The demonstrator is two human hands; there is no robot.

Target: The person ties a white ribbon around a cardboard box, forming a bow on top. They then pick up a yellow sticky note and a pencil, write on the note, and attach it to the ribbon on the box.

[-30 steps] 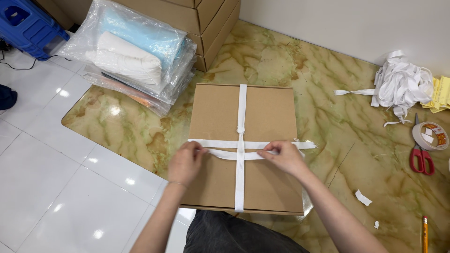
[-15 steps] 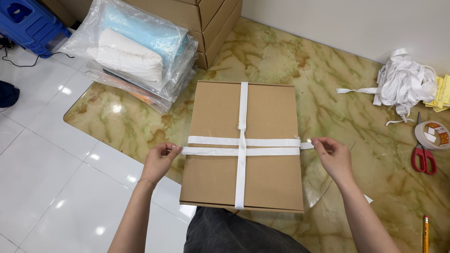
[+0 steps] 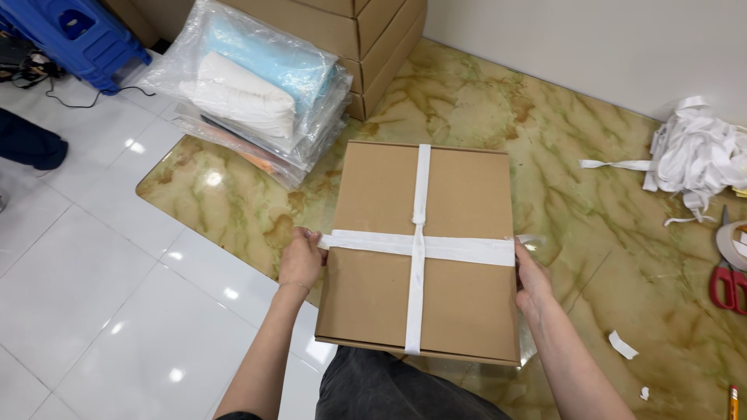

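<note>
A flat brown cardboard box lies on the marble-patterned floor in front of me, bound crosswise by a white ribbon with a knot on the upper part of its lengthwise band. My left hand grips the box's left edge where the ribbon wraps over it. My right hand holds the right edge at the other end of the ribbon, and a short ribbon tail sticks out just above it.
Clear plastic bags of folded cloth lie at the upper left beside stacked cartons. A heap of white ribbon, red scissors and a tape roll sit on the right. A blue stool stands far left.
Both hands moved apart from the box's middle, pulling the ribbon ends outward, then came back in to grip the box's left and right edges. The ribbon now lies flat and taut.
</note>
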